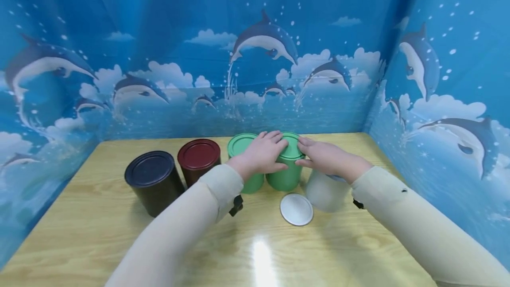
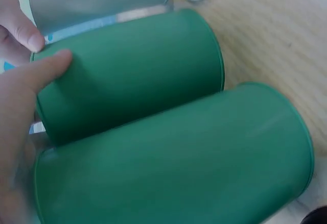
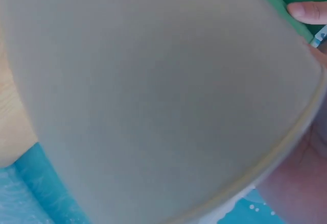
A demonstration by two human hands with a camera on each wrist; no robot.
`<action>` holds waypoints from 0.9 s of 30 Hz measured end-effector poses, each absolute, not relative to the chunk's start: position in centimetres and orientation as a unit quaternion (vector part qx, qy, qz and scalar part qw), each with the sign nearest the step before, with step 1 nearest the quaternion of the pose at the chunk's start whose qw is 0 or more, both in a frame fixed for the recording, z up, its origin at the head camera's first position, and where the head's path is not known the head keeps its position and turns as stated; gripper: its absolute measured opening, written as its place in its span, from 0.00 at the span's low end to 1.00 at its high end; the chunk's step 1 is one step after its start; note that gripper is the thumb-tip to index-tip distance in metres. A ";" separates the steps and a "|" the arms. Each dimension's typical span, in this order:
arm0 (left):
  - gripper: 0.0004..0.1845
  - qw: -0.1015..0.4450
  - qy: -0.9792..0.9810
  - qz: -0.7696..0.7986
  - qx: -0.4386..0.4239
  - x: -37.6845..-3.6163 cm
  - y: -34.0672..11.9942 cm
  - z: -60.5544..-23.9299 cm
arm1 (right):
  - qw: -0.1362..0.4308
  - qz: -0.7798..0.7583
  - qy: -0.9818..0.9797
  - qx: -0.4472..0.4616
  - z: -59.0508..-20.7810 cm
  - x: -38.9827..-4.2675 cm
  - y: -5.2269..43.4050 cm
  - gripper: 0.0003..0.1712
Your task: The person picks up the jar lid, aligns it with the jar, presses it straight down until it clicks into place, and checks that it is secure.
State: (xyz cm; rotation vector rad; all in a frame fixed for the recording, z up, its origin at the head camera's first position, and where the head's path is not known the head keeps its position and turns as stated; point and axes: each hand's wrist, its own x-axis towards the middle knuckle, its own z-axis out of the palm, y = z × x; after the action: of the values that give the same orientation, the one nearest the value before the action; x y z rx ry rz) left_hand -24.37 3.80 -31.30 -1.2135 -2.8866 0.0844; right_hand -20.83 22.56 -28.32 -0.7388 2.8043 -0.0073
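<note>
A: Left hand?

B: Laid over the lid of the right green can, fingers curled down round the near-left rim, thumb against the side wall. Gripping the lid edge.

A: Right hand?

B: On the same lid from the other side, fingertips pinching the right rim, thumb low on the edge. Clasping it too. Both sleeves cream-coloured.

A: Where on the table?

B: Upright, toward the back middle, touching the second green can on its left. Confirmed by the left wrist view: two green walls pressed side by side, thumb on the upper one.

A: Around it?

B: Grey can just to the right and nearer, standing without a lid, mostly under the right wrist. Filling nearly the whole right wrist view, with one fingertip showing at the top corner against a strip of green. Round silver lid flat on the wood just in front, between green can and grey can, apart from both.

A: Further left?

B: Dark red can beside the left green one, lid on. Black can next, nearer and lidded, close to the red one; touching or not, cannot tell.

A: Backdrop?

B: Blue sheet with dolphins and clouds on three sides of the table.
</note>
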 end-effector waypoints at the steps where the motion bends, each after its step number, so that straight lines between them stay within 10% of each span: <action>1: 0.37 0.006 -0.921 0.025 -0.389 -24.4 3.8 -31.2 | 0.120 0.002 0.959 -0.256 -28.3 -20.8 22.5 0.39; 27: 0.32 0.054 -0.927 -0.013 -0.371 -24.0 3.1 -31.8 | 0.094 0.007 0.958 -0.272 -29.2 -20.9 23.2 0.37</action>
State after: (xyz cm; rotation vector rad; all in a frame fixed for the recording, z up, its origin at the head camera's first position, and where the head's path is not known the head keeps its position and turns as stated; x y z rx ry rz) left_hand -23.97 3.07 -31.75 -1.1258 -2.8158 -0.0406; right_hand -20.86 23.19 -29.17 -0.8077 2.8413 0.0219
